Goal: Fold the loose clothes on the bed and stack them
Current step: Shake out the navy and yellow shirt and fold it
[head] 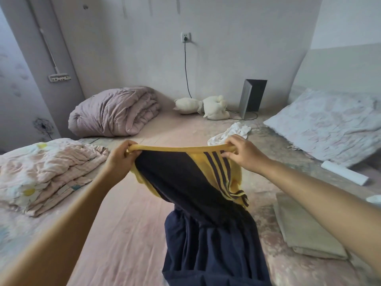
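I hold up a navy and yellow garment [198, 182] with dark stripes on its yellow panel. My left hand [121, 159] grips the left end of its yellow top band, and my right hand [243, 153] pinches the right end. The band is stretched between them above the bed [127, 223]. The navy lower part hangs down and bunches toward me. A folded beige cloth [305, 228] lies flat on the bed at the right. A crumpled white garment [231, 134] lies on the bed just beyond my right hand.
A folded pink floral blanket [45, 174] lies at the left. A rolled mauve quilt [115, 112], a cream soft toy [206, 107] and a dark upright device [252, 98] with a cable stand by the far wall. A pillow [329, 124] and a white roll [344, 172] are at the right.
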`<action>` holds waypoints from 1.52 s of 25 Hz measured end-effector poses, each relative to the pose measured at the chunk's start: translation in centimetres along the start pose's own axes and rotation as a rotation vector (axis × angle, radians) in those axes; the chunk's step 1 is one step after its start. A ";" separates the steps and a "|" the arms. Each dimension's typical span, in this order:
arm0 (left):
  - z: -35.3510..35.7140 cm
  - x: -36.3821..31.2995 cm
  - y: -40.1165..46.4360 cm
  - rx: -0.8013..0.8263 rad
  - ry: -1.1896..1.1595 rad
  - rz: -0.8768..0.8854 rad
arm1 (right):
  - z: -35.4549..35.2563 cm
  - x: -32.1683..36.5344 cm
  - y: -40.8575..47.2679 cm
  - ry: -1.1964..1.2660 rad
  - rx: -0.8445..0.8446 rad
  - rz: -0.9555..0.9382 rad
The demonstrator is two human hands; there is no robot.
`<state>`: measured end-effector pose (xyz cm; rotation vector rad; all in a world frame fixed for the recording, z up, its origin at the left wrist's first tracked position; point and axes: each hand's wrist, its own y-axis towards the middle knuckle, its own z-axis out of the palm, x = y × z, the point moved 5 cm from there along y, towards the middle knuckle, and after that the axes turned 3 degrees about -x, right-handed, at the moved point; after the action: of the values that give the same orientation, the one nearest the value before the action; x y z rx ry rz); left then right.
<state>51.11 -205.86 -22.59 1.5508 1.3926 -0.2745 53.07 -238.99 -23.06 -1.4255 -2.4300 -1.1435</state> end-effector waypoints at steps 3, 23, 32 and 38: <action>-0.5 -3.7 1.6 0.006 -0.085 0.071 | -2.1 0.7 1.9 0.005 -0.058 0.084; -11.2 -21.2 9.1 0.250 -0.196 0.125 | -20.5 11.7 10.8 0.129 0.048 0.081; -14.0 -23.4 10.1 0.322 0.014 0.177 | -24.6 13.6 11.7 -0.290 -0.003 0.054; -16.7 -26.9 11.6 -0.040 0.423 0.431 | -27.2 15.2 12.3 -0.174 -0.085 0.045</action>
<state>45.39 -208.05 10.57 1.8976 1.3178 0.3604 46.91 -242.32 9.68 -1.6615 -2.4745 -1.1717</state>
